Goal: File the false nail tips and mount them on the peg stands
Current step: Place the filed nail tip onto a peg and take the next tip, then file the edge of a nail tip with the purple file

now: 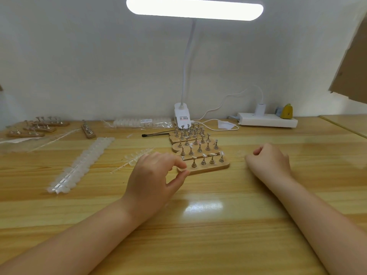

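Nearest, left hand (154, 173) pinched at the end of the front peg stand (206, 168), right hand (268, 158) curled, seemingly empty, beside it; mounting step judged under way, calling next for a nail tip from the strips (81, 165) farther left, more stands (190, 135) behind

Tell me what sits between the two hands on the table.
In the head view, the nearest wooden peg stand lies between the left hand and right hand; the left fingertips touch its end.
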{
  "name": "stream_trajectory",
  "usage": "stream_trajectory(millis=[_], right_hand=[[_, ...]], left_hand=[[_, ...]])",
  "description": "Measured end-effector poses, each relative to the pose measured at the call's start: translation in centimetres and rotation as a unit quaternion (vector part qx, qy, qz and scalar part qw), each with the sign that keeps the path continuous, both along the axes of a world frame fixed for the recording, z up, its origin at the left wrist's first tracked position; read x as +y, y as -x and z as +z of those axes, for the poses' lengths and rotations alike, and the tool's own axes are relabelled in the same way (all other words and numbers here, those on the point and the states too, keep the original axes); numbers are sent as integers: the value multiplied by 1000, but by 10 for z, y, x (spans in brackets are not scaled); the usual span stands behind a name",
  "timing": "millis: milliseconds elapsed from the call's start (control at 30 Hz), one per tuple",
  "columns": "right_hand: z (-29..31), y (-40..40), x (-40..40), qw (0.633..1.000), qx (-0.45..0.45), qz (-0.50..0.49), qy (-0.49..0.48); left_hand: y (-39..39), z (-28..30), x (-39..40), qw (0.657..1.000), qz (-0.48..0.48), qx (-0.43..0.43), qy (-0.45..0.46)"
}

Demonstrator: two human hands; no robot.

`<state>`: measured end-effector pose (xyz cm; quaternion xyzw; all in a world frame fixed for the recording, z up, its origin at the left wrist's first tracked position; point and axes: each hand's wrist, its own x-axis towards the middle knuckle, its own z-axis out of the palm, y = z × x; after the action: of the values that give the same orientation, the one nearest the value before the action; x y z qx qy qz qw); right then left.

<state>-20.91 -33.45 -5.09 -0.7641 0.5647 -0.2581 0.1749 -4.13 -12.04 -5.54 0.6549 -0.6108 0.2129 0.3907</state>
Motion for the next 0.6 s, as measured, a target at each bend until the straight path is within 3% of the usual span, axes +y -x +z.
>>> stream_trajectory(millis=[100, 167, 267, 333, 433, 600], right_hand=[[1, -3, 6, 995, 94, -9, 44], [6, -5, 14, 992, 33, 14, 118], [14, -14, 39, 959, -115, 135, 220], [17, -22, 64, 945, -168, 224, 171], [16, -33, 94, 919, -230, 320, 24], [10, -41, 112, 877, -237, 383, -165]], left_hand=[[2, 1, 1, 1000, 10, 0, -3], [3, 2, 2, 1000, 17, 10, -2], [2, 4, 2, 999, 26, 40, 1], [2, 5, 2, 998, 30, 60, 2], [3, 6, 2, 996, 30, 88, 17], [6, 8, 2, 998, 36, 39, 26]])
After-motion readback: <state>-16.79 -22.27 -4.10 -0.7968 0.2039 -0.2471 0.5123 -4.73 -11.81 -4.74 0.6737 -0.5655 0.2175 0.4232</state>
